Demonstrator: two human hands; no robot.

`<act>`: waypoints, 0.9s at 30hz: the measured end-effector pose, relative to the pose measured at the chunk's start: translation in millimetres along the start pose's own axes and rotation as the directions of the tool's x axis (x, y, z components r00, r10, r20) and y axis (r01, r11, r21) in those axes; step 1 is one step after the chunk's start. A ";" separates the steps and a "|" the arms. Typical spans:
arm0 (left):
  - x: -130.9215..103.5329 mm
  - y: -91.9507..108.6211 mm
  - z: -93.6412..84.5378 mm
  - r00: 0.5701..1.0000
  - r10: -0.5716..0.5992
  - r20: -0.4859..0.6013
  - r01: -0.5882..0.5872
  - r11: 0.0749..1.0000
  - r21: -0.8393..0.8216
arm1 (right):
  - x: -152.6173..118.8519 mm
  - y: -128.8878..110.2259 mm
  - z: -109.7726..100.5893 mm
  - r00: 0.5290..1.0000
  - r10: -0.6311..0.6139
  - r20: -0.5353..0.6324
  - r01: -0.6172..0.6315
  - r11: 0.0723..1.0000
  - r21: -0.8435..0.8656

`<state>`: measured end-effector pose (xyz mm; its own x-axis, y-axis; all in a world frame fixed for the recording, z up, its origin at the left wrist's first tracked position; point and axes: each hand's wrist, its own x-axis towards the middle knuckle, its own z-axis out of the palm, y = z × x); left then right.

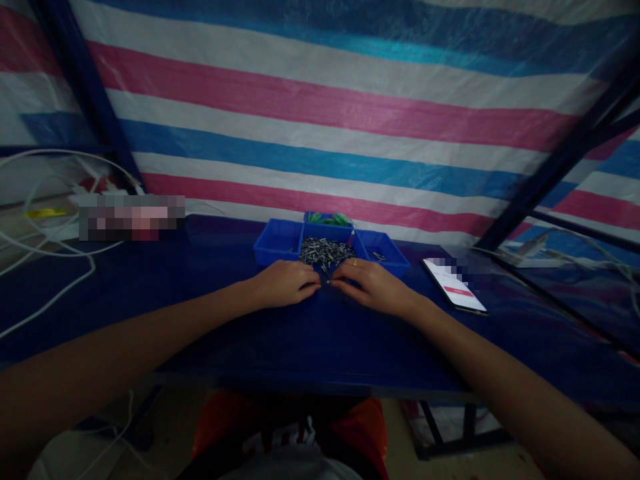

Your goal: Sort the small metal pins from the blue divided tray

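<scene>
A heap of small metal pieces point(325, 251) fills the middle blue bin and reaches its front edge. My left hand point(287, 283) is at the front of the left blue bin point(277, 243), its fingers closed and pointing right. Facing it, my right hand point(370, 283), with a ring on one finger, has its fingers pinched at the front of the heap. A small metal piece point(329, 281) shows between the fingertips of both hands, close to the right ones. Whatever is inside the left fingers is hidden.
The right blue bin point(383, 250) holds a few small dark pieces; a back bin point(329, 219) holds green items. A lit phone point(455, 287) lies on the blue table point(310, 347) at right. White cables point(75, 287) lie at left. Striped sheeting point(320, 160) hangs behind.
</scene>
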<state>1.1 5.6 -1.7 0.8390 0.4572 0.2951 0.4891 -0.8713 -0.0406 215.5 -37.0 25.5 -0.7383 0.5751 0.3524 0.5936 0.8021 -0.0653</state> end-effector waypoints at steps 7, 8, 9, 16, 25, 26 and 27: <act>-0.2 0.0 -0.5 0.999 -0.039 -0.024 0.040 0.999 0.027 | -0.2 6.6 3.0 0.994 0.088 0.059 -0.086 0.996 -0.037; -0.1 0.2 -1.2 0.999 -0.043 -0.033 0.044 0.999 0.030 | -0.2 7.9 3.4 0.992 0.104 0.074 -0.101 0.994 -0.044; 0.0 0.5 -2.0 0.998 -0.045 -0.044 0.046 0.998 0.032 | -0.3 9.0 3.7 0.989 0.118 0.088 -0.114 0.992 -0.050; -0.6 4.5 -6.8 0.984 0.046 -0.171 -0.040 0.999 0.033 | -0.9 8.6 6.4 0.979 0.133 0.152 -0.129 0.991 -0.036; -3.6 9.2 -6.5 0.937 0.254 -0.239 -0.228 0.965 0.131 | -0.4 1.0 8.9 0.974 0.070 0.217 -0.080 0.996 0.040; -3.6 9.5 -7.1 0.939 0.254 -0.231 -0.229 0.964 0.133 | -0.4 0.9 8.8 0.974 0.066 0.215 -0.077 0.996 0.042; -3.6 9.8 -7.8 0.942 0.250 -0.224 -0.225 0.965 0.135 | -0.4 1.0 8.6 0.975 0.064 0.211 -0.075 0.996 0.045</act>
<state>1.0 -6.0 4.2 0.8592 0.1723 0.4818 0.3158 -0.9195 -0.2342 213.6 -35.0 17.3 -0.7498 0.6462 0.1425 0.6324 0.7631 -0.1331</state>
